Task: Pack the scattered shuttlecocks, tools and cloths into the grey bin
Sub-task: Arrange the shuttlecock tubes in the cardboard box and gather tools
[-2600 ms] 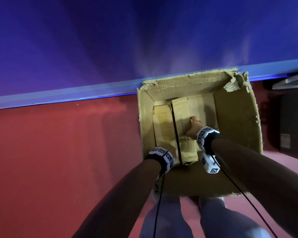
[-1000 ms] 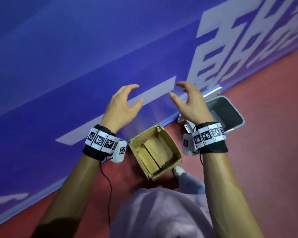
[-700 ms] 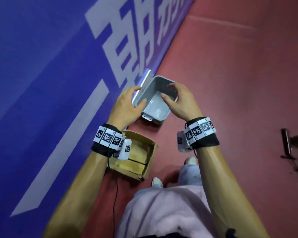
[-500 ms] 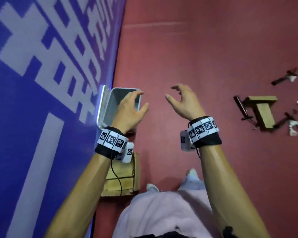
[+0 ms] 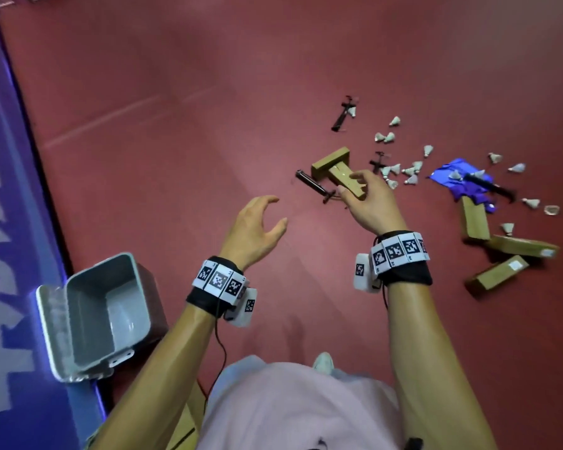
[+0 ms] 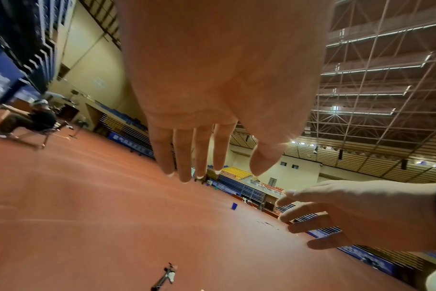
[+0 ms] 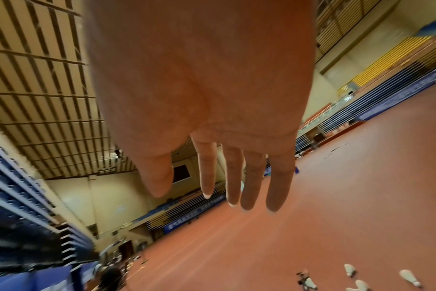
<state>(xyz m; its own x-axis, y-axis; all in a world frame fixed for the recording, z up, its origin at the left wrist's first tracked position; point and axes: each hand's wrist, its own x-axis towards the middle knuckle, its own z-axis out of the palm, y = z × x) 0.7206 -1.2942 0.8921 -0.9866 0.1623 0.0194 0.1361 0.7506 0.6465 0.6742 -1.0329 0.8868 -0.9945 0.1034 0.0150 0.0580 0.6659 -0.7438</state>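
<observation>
Dim indoor light, motion blur, wide-angle distortion.

Grey bin [image 5: 95,315], red floor [image 5: 208,92], white shuttlecocks [image 5: 410,172], blue cloth [image 5: 452,177], black-white checker-patterned wristbands [image 5: 220,282].

A wide red sports floor [image 5: 208,92] fills the hall, and a blue barrier board [image 5: 10,241] with white lettering stands along its edge. Beyond the floor, rows of blue and yellow seating [image 6: 233,172] rise against cream walls [image 6: 92,65]. Above the seating, a steel truss roof [image 6: 376,82] carries bright strip lights.
</observation>
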